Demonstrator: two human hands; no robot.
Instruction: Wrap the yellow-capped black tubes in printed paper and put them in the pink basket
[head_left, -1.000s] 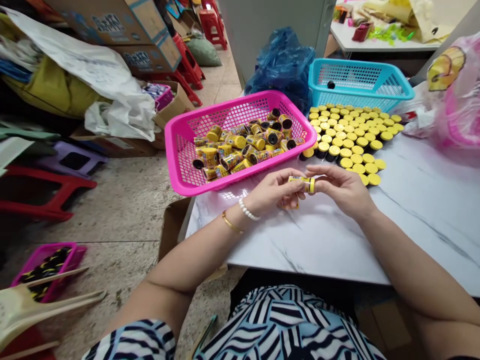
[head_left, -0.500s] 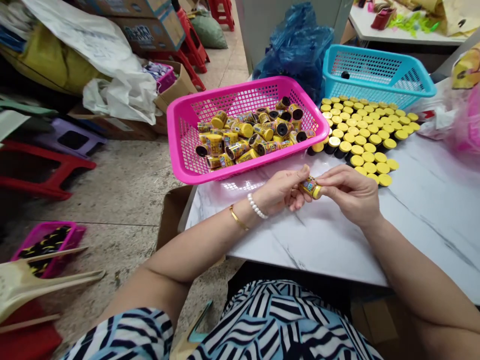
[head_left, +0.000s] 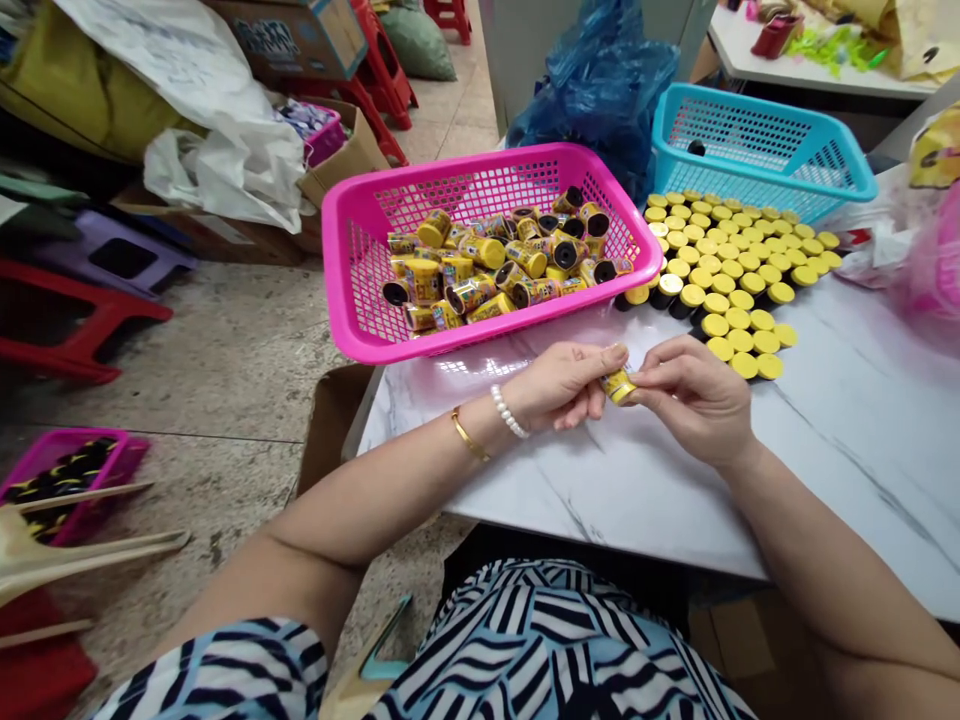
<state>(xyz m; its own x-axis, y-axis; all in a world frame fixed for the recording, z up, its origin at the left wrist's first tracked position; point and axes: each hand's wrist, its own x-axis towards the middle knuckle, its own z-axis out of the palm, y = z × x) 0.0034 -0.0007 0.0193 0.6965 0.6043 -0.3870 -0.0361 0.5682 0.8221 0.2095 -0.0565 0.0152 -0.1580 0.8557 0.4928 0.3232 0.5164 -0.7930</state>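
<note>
At the marble-look tbl (head_left: pixel 847 470), our L hand (head_left: pixel 555 385) and R hand (head_left: pixel 697 400) are together, fingertips (head_left: pixel 621 350) of both pinching one small cyl (head_left: pixel 619 386) btwn them. The cyl has a yellow label & yellow cap, cap end toward the R hand. It's tilted, held just above the tbl top, w/ most of it hidden by our fingers. It sits near the front rim of the pink basket (head_left: pixel 450 170) but isn't touching it.

In that basket: a loose heap of similar labelled cyls (head_left: pixel 510 255), lying every which way, many w/ black ends showing. Just beyond the basket's R corner, yellow-capped cyls (head_left: pixel 720 290) stand close-packed in rows on the tbl, dark bodies visible along the near edge. Behind those, a blue basket (head_left: pixel 750 125) w/ one dark-ended item (head_left: pixel 696 148) inside, and a crumpled blue bag (head_left: pixel 600 100) behind the pink basket. Pink plastic (head_left: pixel 937 260) bunches at the far R.

On our L wrist: pearl bracelet (head_left: pixel 508 412) & gold bangle (head_left: pixel 469 434). Striped sleeve (head_left: pixel 225 670) on the L arm.

On the floor, L of the tbl: a small magenta basket (head_left: pixel 67 480) of black-and-yellow items, a red stool (head_left: pixel 75 320), a purple stool (head_left: pixel 112 255), a white sack (head_left: pixel 225 160) & cardboard box (head_left: pixel 337 165).
</note>
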